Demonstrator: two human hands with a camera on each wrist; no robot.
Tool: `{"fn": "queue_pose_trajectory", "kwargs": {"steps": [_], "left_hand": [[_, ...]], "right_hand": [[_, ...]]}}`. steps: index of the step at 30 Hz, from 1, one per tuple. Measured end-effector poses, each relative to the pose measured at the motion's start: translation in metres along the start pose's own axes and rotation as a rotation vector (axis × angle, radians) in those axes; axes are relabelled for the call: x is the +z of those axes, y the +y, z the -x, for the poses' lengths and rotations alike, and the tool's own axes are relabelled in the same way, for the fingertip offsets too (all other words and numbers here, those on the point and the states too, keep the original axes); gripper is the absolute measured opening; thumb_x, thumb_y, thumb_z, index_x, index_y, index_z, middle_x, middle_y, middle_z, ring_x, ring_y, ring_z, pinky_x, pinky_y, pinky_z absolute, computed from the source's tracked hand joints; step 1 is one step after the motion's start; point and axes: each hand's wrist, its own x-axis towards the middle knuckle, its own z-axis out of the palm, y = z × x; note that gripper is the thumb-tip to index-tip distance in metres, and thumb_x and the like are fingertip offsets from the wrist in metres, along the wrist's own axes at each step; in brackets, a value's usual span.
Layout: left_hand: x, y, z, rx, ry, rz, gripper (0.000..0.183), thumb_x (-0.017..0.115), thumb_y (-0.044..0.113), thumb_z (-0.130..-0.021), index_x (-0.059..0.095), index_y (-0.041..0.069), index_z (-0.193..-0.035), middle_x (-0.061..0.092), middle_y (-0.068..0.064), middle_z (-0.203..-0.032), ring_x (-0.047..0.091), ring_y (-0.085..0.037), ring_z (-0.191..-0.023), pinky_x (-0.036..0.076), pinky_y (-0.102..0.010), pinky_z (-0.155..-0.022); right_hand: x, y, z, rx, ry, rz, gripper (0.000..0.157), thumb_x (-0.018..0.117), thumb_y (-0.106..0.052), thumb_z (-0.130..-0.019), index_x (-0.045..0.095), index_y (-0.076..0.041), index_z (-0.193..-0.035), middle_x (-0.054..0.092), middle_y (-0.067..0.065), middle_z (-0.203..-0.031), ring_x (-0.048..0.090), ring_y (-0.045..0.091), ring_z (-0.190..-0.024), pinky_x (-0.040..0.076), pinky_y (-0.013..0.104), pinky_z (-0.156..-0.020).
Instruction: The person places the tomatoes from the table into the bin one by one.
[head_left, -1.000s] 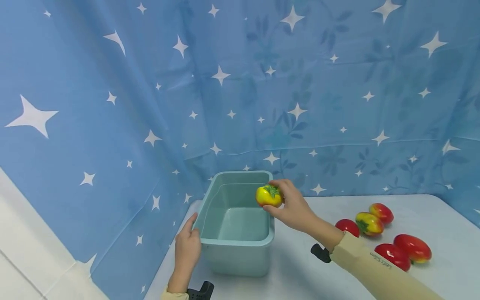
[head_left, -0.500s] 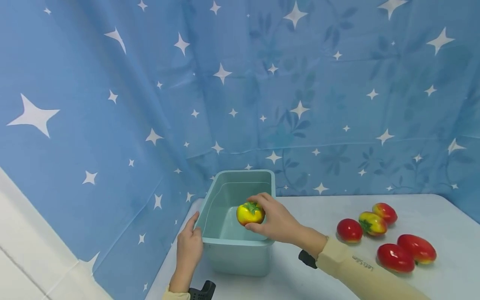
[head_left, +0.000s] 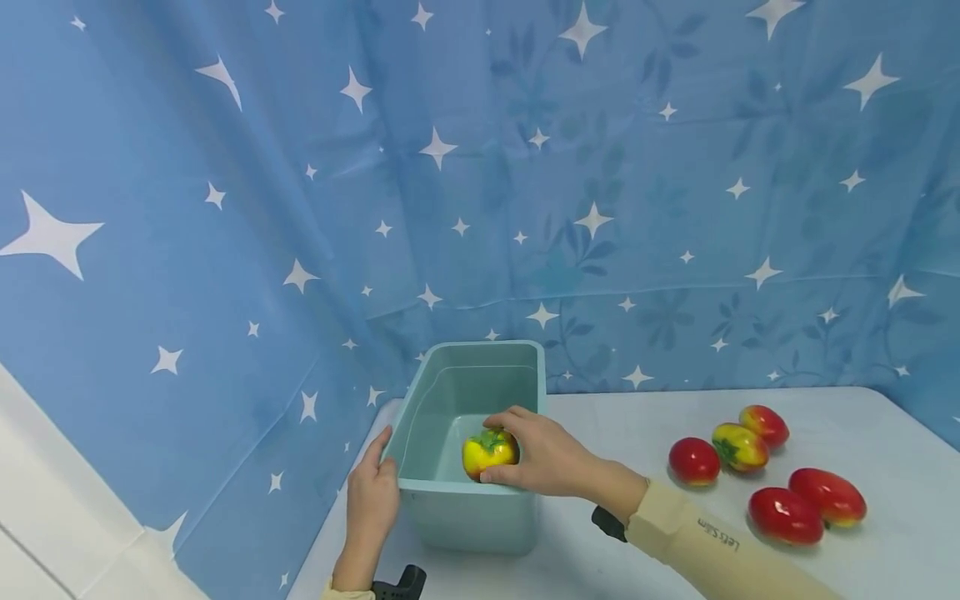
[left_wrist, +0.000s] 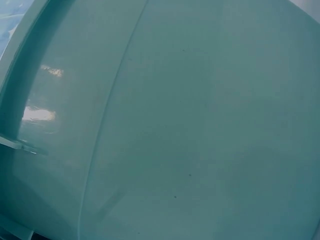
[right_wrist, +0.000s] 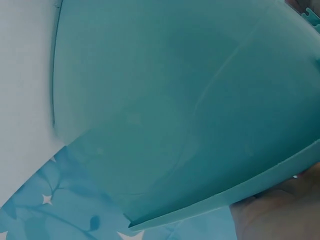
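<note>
The right hand [head_left: 546,457] holds the glossy yellow fruit [head_left: 483,454] at its sides, well chosen: it seems light, stiff, slippery. The left hand [head_left: 372,497] grips the bin [head_left: 472,521].

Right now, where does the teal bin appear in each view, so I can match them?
Head: lower centre, the teal bin, its rim gripped by the left hand.
Left wrist: its wall fills almost the whole picture.
Right wrist: its wall fills most of the centre and right.
Shared landmark: star-printed curtain, respectively behind the bin, top left, bottom left.
</note>
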Motion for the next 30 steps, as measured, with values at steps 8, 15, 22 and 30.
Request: {"fn": "queue_pose_trajectory", "kwargs": {"steps": [8, 15, 22, 30], "left_hand": [[0.000, 0.002, 0.000, -0.021, -0.027, 0.006, 0.051, 0.034, 0.010, -0.099, 0.044, 0.014, -0.148, 0.040, -0.002, -0.052, 0.033, -0.013, -0.038, 0.033, -0.029, -0.040], [-0.001, 0.002, 0.000, -0.040, -0.040, 0.000, 0.051, 0.032, 0.012, -0.100, 0.042, 0.016, -0.149, 0.044, -0.003, -0.056, 0.032, -0.013, -0.037, 0.034, -0.030, -0.040], [-0.001, 0.001, 0.000, -0.062, -0.046, 0.005, 0.051, 0.033, 0.012, -0.099, 0.042, 0.016, -0.149, 0.048, -0.007, -0.059, 0.033, -0.014, -0.039, 0.035, -0.030, -0.040], [-0.002, 0.003, -0.001, -0.046, -0.035, 0.011, 0.052, 0.033, 0.012, -0.099, 0.042, 0.013, -0.149, 0.063, -0.017, -0.091, 0.037, -0.016, -0.043, 0.038, -0.032, -0.046]], "right_hand": [[0.001, 0.007, 0.007, -0.056, 0.072, -0.063, 0.053, 0.067, -0.051, -0.087, 0.058, -0.023, -0.131, 0.056, -0.009, -0.126, 0.056, 0.014, -0.117, 0.048, 0.042, -0.094], [-0.009, 0.016, 0.023, -0.077, 0.236, -0.113, 0.035, 0.069, -0.034, -0.091, 0.062, -0.027, -0.124, 0.056, -0.013, -0.125, 0.056, 0.015, -0.118, 0.050, 0.043, -0.092], [-0.028, 0.047, 0.048, 0.059, 0.354, -0.045, 0.035, 0.073, -0.020, -0.088, 0.064, -0.023, -0.123, 0.059, -0.006, -0.126, 0.056, 0.022, -0.120, 0.052, 0.048, -0.090], [-0.049, 0.099, 0.080, 0.155, 0.386, 0.091, 0.033, 0.071, -0.020, -0.089, 0.064, -0.018, -0.122, 0.059, 0.006, -0.128, 0.056, 0.030, -0.117, 0.050, 0.053, -0.090]]}}
